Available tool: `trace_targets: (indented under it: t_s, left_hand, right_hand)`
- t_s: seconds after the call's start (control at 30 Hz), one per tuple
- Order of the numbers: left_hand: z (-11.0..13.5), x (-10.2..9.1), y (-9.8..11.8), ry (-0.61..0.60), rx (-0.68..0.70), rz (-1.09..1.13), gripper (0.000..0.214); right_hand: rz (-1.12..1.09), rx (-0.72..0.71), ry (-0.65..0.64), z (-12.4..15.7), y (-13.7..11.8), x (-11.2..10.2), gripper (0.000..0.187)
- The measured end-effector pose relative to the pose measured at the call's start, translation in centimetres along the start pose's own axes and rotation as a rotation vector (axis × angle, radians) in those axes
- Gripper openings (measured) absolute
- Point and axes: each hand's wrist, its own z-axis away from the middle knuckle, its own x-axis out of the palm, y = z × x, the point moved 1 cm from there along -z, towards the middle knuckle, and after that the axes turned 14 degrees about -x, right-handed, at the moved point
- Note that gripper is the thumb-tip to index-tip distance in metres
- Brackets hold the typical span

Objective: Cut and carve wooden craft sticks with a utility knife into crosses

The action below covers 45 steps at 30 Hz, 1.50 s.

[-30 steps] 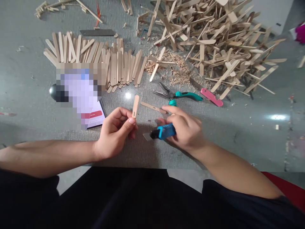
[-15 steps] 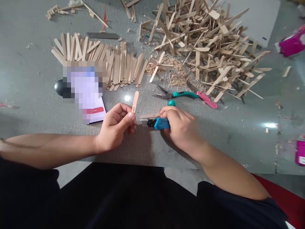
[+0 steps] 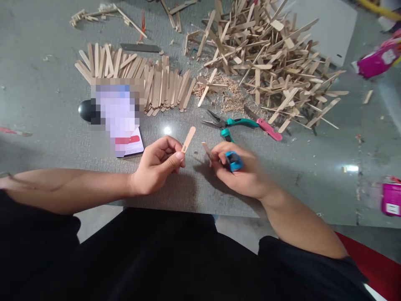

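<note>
My left hand [image 3: 161, 165] pinches a wooden craft stick [image 3: 189, 138] between thumb and forefinger; a small slot shows near its lower end. To the right, my right hand [image 3: 239, 171] has a second craft stick [image 3: 206, 150] at its fingertips. Tucked in the same hand is a blue utility knife [image 3: 234, 161], seen nearly end-on, its blade hard to make out. The two sticks are apart, above the grey table. Just beyond the right hand lie needle-nose pliers [image 3: 223, 123] with teal handles and a pink-handled folding saw [image 3: 268, 129].
A row of craft sticks [image 3: 159, 88] lies behind a partly blurred phone [image 3: 134, 144]. Crossed stick pieces form a large heap [image 3: 266, 54] at the back right, beside wood shavings [image 3: 233, 98]. A grey metal strip [image 3: 140, 48] lies behind the row. Pink packages [image 3: 377, 60] stand far right.
My right hand has turned the knife, so its side no longer shows, and swung its stick from level to slanted upward. The left hand's stick now leans further right.
</note>
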Motion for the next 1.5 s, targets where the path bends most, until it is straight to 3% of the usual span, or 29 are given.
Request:
trace_targets:
  t_s: [0.13, 0.27, 0.53, 0.8, 1.0, 1.5]
  left_hand:
    - [0.1, 0.0, 0.1, -0.067, 0.003, -0.009, 0.037]
    - [0.0, 0.0, 0.2, -0.086, -0.014, 0.011, 0.039]
    - [-0.2, 0.1, 0.3, -0.117, -0.061, 0.006, 0.044]
    - [-0.4, 0.0, 0.2, -0.263, -0.140, 0.028, 0.042]
    - [-0.8, -0.1, 0.2, -0.238, -0.120, 0.137, 0.040]
    - [-0.7, 0.1, 0.4, -0.265, -0.139, 0.061, 0.047]
  right_hand:
    - [-0.446, 0.206, 0.148, -0.3, -0.4, 0.7, 0.034]
    - [-0.594, 0.288, 0.271, -0.6, -0.7, 0.5, 0.035]
    - [-0.587, 0.235, 0.270, -0.5, 0.0, 0.5, 0.045]
    - [-0.635, 0.261, 0.220, -0.8, 0.0, 0.8, 0.054]
    - [-0.653, 0.269, 0.258, -0.5, 0.3, 0.7, 0.052]
    - [-0.647, 0.272, 0.226, -0.5, 0.7, 0.8, 0.054]
